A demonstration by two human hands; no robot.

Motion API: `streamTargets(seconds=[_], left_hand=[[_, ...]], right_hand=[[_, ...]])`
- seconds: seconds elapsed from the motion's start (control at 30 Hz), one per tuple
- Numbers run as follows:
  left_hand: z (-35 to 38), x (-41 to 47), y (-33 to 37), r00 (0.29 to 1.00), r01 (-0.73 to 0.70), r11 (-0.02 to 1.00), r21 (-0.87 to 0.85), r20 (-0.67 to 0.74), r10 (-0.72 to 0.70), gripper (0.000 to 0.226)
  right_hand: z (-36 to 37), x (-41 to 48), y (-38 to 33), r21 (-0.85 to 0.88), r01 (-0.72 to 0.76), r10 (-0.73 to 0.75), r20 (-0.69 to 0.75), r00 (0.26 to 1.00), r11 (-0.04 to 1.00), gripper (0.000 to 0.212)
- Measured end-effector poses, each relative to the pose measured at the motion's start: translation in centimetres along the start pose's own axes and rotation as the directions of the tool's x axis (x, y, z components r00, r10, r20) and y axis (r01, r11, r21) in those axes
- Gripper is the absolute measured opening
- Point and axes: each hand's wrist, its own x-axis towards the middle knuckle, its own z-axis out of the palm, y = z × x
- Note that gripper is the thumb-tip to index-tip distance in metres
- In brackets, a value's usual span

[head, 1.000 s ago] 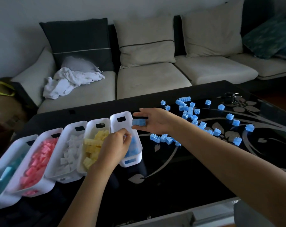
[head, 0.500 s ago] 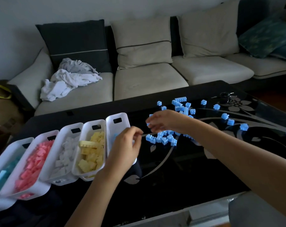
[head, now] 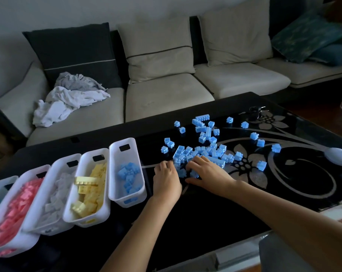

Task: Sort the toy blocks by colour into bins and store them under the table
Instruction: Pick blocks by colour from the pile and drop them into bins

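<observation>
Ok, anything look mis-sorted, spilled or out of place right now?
Nothing mis-sorted: the pink bin, white bin, yellow bin and blue bin each show one colour. A long yellow block lies crosswise atop the yellow pile. Some stray blue blocks sit apart from the main heap, farther right.

Left hand [head: 167, 180] palm-down, fingers curled under. Right hand [head: 208, 173] just right, palm-down, fingers bent, thumb pointing left.
</observation>
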Motion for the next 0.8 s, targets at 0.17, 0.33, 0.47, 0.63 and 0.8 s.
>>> streamTargets(seconds=[0.17,0.33,0.47,0.63,0.8], left_hand=[[0.6,-0.4,-0.6,0.998,-0.011,0.999,0.048,-0.064,0.014,0.031],[0.3,-0.9,-1.1,0.995,-0.066,0.996,0.064,-0.069,0.070,0.023],[-1.5,-1.6,-1.1,0.979,-0.162,0.987,0.008,-0.120,0.162,0.025],[-7.1,-2.0,-3.4,0.914,-0.113,0.990,-0.083,-0.400,0.071,0.024],[-8.0,-2.1,-8.5,0.940,0.045,0.998,-0.041,-0.336,-0.056,0.025]], right_hand=[[0.4,0.5,-0.8,-0.025,0.006,-0.005,0.004,1.000,1.000,0.045],[0.2,0.7,-1.7,-0.058,-0.014,0.015,0.010,1.000,0.998,0.037],[0.0,0.3,-1.3,0.046,-0.063,0.064,-0.020,0.998,0.997,0.032],[-1.1,-0.1,-1.2,0.536,-0.298,0.319,0.057,0.946,0.790,0.017],[-2.5,-0.1,-1.7,0.867,-0.400,0.305,0.483,0.820,-0.297,0.029]])
